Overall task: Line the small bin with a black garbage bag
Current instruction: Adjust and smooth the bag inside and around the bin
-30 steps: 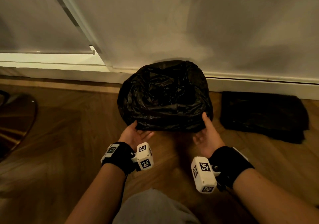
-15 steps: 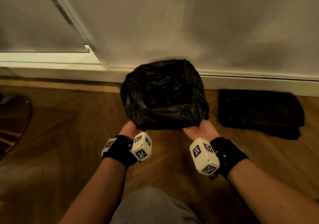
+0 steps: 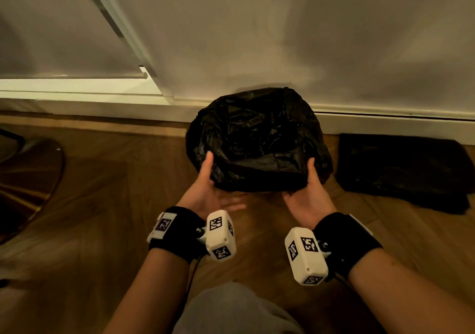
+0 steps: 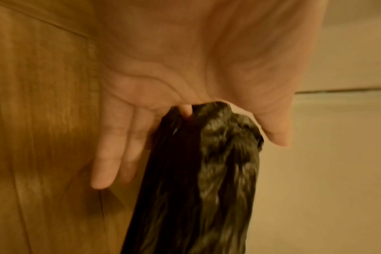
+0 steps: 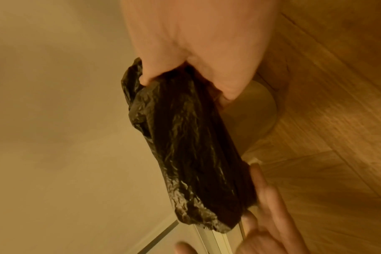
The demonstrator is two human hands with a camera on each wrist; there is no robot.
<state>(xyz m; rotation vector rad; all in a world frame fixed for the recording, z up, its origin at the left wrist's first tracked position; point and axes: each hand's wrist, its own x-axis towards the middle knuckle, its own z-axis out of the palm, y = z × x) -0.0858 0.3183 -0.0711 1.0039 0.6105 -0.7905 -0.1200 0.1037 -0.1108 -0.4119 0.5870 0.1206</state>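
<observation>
While reaching forward over the wooden floor (image 3: 102,205), gripping the black garbage bag (image 3: 257,138) at its near edge with both hands. Left hand (image 3: 208,192) clamped on the near-left corner: thumb up against the bag's outer side, forefingers tucked behind the folded plastic, last two fingers (image 4: 111,154) stretched out free beside it. Right hand (image 3: 307,200) clamped on the near-right corner, thumb pressed into the crinkled top, remaining fingers curled beneath the overhang. Bag spread open over the small bin (image 5: 252,110), hiding it wholly from the head camera; only a pale curved wall showing below the plastic from the right wrist. Bin standing on the floor, right by the white skirting board (image 3: 385,125) and the wall (image 3: 282,37). To the right, near but apart, a flat stack of folded black bags (image 3: 401,171) lying on the floor. Grey-clad knee (image 3: 231,310) at the bottom edge. Cannot tell how deep the bag hangs inside.
</observation>
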